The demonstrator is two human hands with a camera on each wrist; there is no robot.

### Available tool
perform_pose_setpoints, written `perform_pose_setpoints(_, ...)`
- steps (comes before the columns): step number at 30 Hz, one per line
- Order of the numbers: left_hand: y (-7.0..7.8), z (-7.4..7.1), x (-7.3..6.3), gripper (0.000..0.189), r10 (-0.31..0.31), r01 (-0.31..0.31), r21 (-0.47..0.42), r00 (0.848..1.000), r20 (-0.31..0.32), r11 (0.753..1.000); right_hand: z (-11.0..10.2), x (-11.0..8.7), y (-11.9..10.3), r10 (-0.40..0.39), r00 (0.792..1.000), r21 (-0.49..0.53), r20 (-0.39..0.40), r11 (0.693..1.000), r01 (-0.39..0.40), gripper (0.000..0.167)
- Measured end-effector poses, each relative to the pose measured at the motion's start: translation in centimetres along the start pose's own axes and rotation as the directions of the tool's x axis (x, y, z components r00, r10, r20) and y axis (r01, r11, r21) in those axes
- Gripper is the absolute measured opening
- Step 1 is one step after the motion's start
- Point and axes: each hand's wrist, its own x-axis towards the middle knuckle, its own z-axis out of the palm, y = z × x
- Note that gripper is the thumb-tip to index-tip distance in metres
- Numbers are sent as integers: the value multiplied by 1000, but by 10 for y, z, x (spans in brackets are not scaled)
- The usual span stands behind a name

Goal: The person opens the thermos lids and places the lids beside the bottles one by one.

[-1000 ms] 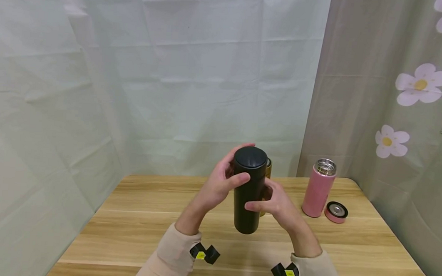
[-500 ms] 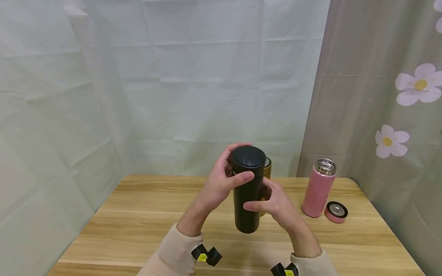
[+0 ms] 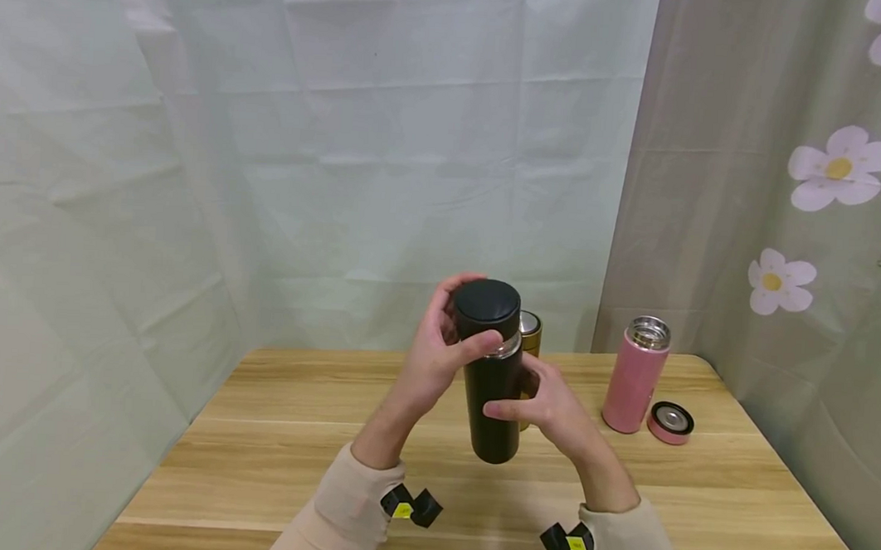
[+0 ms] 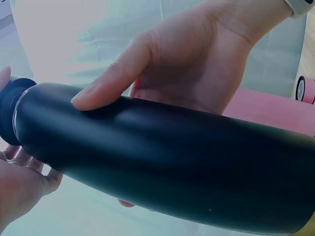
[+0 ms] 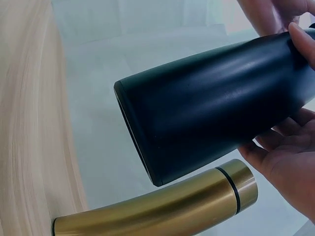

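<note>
In the head view a black thermos bottle is held upright over the table, leaning slightly. My left hand grips its black lid, thumb across the front. A band of silver neck shows between lid and body. Lower down, my right hand holds the body, its thumb on the front and its other fingers hidden behind. The left wrist view shows the black thermos lengthwise, with the right thumb on it and the lid at the far left edge. The thermos's base faces the right wrist camera.
Behind the black thermos stands a gold bottle, partly covered, with a dark ring near its top. To the right is a lidless pink bottle, and beside it a pink lid lies underside up on the wooden table.
The black lid has risen and shifted left with my left hand, exposing the silver neck. The thermos's top leans further left. My right hand has stayed nearly still.
</note>
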Motion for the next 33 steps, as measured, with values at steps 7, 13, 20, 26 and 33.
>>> perform_pose_setpoints(7, 2, -2, 1, 97, 13, -13, 15, 1000, -22, 1000, 0, 1, 1, -3, 1000, 3, -2, 1000, 3, 60)
perform_pose_setpoints(13, 4, -2, 3, 96, 69, -70, -12, 995, -74, 997, -1, 1, 2, 7, 1000, -8, -18, 1000, -7, 62)
perform_pose_setpoints(20, 6, -5, 4, 97, 115, -114, 17, 983, -141, 993, -2, 1, 1, 2, 1000, 4, -27, 1000, -2, 62)
perform_pose_setpoints(26, 5, -6, 5, 96, 122, -126, -14, 978, -167, 992, -3, 1, 1, -12, 1000, 19, -29, 1000, 13, 62)
perform_pose_setpoints(33, 3, -4, 4, 97, 135, -162, -110, 965, -223, 981, -3, -1, 0, -18, 999, 18, -29, 1000, 19, 63)
